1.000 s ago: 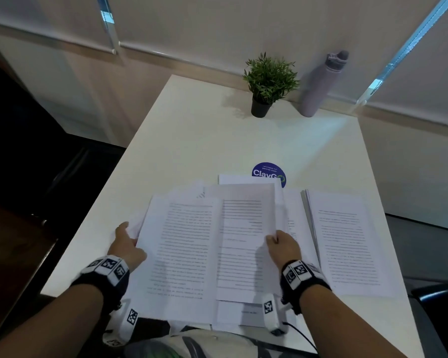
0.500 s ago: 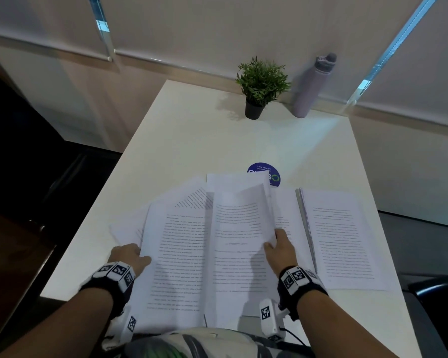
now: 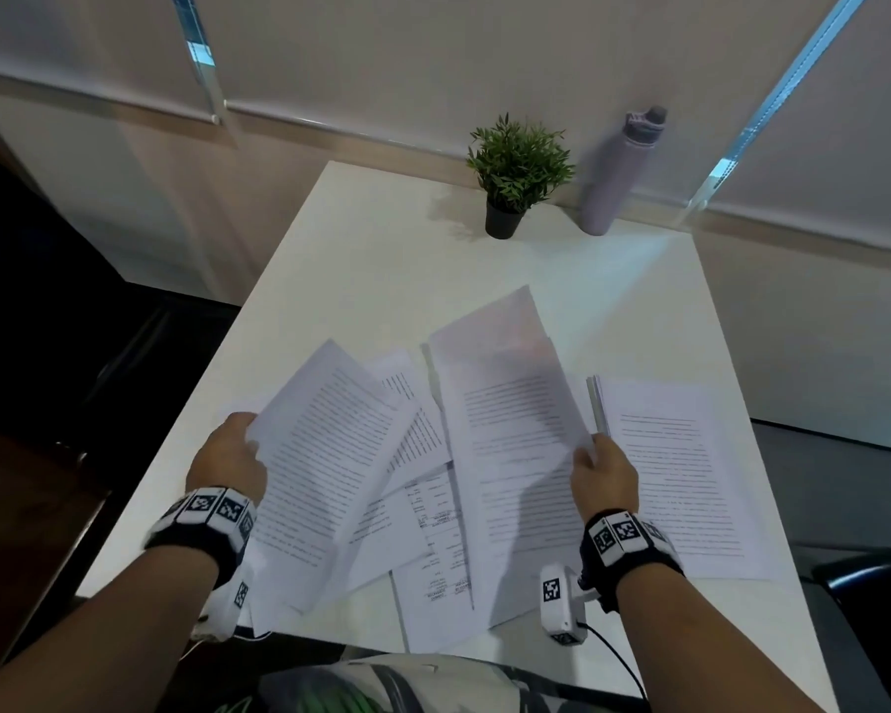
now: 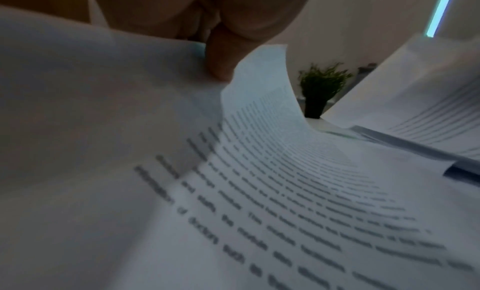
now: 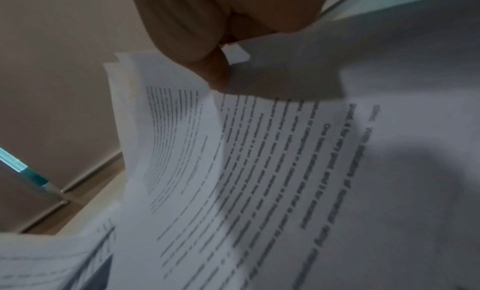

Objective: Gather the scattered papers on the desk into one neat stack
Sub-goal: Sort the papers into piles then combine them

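A small potted plant point(image 3: 517, 172) is set at the far edge of the white desk point(image 3: 381, 270); a lavender water bottle point(image 3: 619, 172) is stood just right of the plant.

The right hand point(image 5: 207, 27) is pinching a curling bundle of printed sheets point(image 5: 233, 160) by its edge.

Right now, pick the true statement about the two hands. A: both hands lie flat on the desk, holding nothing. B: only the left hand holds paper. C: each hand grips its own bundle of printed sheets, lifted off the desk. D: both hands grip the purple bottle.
C: the left hand grips one tilted bundle, while the right hand pinches a second bundle by its right edge.
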A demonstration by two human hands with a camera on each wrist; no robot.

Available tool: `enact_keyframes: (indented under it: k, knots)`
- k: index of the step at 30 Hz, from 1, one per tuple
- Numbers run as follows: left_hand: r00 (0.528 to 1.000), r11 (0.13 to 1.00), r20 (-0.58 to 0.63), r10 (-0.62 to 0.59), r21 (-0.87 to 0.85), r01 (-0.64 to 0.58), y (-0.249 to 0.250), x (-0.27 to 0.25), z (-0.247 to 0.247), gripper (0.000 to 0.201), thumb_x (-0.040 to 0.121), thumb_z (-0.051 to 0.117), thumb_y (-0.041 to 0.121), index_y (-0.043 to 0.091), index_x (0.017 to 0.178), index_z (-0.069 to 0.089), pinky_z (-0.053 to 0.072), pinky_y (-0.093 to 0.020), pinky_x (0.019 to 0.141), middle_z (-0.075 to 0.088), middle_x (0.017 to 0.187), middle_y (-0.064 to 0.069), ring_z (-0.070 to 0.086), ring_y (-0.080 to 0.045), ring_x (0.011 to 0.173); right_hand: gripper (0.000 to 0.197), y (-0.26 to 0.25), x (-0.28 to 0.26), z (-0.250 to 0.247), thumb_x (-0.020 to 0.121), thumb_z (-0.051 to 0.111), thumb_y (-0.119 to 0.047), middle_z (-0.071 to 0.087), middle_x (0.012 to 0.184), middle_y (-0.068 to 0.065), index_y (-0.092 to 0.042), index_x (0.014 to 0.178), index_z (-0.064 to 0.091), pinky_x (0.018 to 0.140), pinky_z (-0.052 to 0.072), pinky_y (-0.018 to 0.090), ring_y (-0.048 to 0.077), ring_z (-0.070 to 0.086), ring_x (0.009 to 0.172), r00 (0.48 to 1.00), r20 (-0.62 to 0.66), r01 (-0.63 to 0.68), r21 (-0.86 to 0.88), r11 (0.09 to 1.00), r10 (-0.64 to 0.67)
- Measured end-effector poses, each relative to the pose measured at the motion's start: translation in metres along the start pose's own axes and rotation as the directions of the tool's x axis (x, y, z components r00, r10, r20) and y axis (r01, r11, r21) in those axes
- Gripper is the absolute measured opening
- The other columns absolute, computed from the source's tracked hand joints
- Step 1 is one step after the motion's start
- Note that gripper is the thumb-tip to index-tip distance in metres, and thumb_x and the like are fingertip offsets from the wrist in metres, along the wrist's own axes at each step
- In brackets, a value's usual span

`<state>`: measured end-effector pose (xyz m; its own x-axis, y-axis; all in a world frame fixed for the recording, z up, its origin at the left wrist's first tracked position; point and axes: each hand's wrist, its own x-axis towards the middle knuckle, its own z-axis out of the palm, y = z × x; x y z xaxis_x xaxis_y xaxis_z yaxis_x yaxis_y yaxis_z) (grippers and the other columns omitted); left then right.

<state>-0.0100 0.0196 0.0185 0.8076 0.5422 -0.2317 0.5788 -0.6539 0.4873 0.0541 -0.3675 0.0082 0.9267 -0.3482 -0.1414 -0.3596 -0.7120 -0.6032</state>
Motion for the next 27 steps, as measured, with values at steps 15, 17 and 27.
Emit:
enact_keyframes:
  k: [15, 17, 27]
  knots:
    - [0.873, 0.765, 0.458, 0.168, 0.497, -0.408, 0.007, 0.071, 0.047, 0.052, 0.085, 0.05, 0.045, 0.028, 0.134, 0.044, 0.029, -0.044, 0.113, 0.019, 0.156, 0.002, 0.019, -0.023, 0.143, 0.027, -0.005, 0.03, -0.038, 0.092, 0.05, -0.016, 0.054, 0.084, 0.017, -0.005, 0.068, 0.045, 0.069, 0.036, 0.029, 0.032, 0.056, 0.081, 0.999, 0.048, -0.016, -0.111, 0.994, 0.022]
    - [0.879, 0.764, 0.444, 0.177, 0.501, -0.407, 0.006, 0.069, 0.045, 0.049, 0.082, 0.056, 0.045, 0.028, 0.127, 0.051, 0.034, -0.044, 0.109, 0.027, 0.15, 0.0, 0.032, -0.023, 0.136, 0.024, 0.015, 0.028, -0.021, 0.091, 0.051, -0.017, 0.055, 0.091, 0.022, -0.002, 0.073, 0.047, 0.068, 0.037, 0.029, 0.032, 0.055, 0.08, 0.993, 0.087, -0.067, -0.153, 0.986, 0.081]
    - [0.881, 0.733, 0.406, 0.245, 0.518, -0.442, 0.009, 0.061, 0.036, 0.037, 0.077, 0.063, 0.048, 0.026, 0.106, 0.066, 0.034, -0.036, 0.109, 0.011, 0.159, -0.003, 0.028, -0.026, 0.139, 0.04, 0.031, 0.007, 0.027, 0.092, 0.049, -0.023, 0.048, 0.133, 0.018, 0.004, 0.122, 0.055, 0.096, 0.041, 0.031, 0.031, 0.05, 0.12, 0.96, 0.271, 0.014, -0.311, 0.95, 0.075]
